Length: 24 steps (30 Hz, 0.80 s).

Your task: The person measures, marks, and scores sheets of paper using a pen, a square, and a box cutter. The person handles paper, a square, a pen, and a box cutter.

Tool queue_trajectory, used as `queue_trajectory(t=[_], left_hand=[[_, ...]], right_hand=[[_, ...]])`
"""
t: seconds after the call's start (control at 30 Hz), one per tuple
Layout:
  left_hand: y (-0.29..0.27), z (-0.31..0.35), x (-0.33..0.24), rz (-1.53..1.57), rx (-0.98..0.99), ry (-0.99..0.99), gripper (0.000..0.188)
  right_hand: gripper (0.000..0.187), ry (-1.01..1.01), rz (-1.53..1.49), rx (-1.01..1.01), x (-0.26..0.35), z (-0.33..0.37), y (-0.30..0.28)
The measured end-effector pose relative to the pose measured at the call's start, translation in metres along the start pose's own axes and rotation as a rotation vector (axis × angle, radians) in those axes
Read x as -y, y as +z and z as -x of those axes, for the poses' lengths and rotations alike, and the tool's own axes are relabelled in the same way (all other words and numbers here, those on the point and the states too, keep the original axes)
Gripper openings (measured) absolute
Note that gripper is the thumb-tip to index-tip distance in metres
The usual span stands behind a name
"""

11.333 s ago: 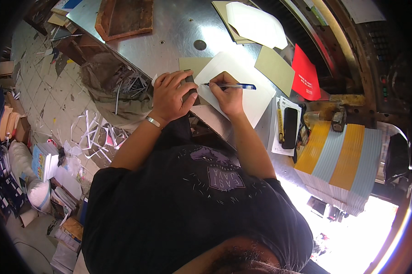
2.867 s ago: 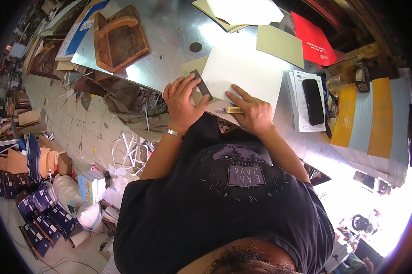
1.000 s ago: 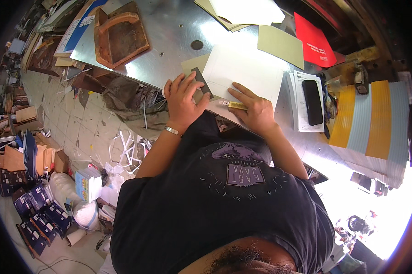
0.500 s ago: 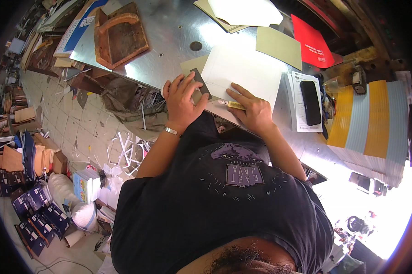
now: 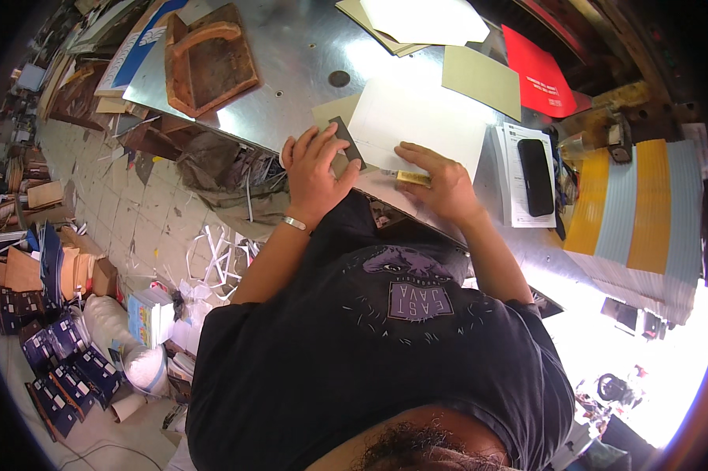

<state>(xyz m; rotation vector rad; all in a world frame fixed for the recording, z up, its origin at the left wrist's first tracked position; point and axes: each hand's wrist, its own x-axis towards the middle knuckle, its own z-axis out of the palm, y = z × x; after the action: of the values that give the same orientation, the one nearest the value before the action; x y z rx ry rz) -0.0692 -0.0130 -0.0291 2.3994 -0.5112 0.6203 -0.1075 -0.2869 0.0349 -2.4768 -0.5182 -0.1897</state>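
Note:
A white sheet of card (image 5: 420, 125) lies on the metal table (image 5: 299, 55) in front of me. My left hand (image 5: 314, 174) presses flat on its near left corner, over a dark thin strip (image 5: 346, 141) that lies along the sheet's left edge. My right hand (image 5: 440, 182) rests on the sheet's near edge and holds a small yellowish tool (image 5: 413, 178) under the fingers. A tan card (image 5: 332, 112) sticks out from under the white sheet.
A brown wooden tray (image 5: 208, 59) stands at the table's far left. Tan cards (image 5: 479, 78) and a red folder (image 5: 538, 78) lie beyond the sheet. A black phone (image 5: 535, 177) rests on papers at the right, beside a striped yellow and blue stack (image 5: 636, 208). Boxes and paper scraps litter the floor at the left.
Much earlier my right hand held a pen over the sheet; it now holds a small yellowish tool at the near edge. Over the last second both hands stay almost still.

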Motion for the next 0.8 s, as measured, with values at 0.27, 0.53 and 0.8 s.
queue_trajectory(t=[0.27, 0.53, 0.8], left_hand=[[0.004, 0.001, 0.004, -0.047, 0.001, 0.027, 0.036], [0.001, 0.001, 0.002, -0.029, 0.020, 0.013, 0.036], [0.003, 0.003, 0.003, -0.032, 0.008, -0.007, 0.034]], right_hand=[[0.058, 0.201, -0.273, -0.071, 0.009, -0.020, -0.015], [0.057, 0.336, -0.106, 0.105, 0.047, -0.037, -0.001], [0.064, 0.135, 0.116, 0.136, 0.056, -0.044, 0.030]])
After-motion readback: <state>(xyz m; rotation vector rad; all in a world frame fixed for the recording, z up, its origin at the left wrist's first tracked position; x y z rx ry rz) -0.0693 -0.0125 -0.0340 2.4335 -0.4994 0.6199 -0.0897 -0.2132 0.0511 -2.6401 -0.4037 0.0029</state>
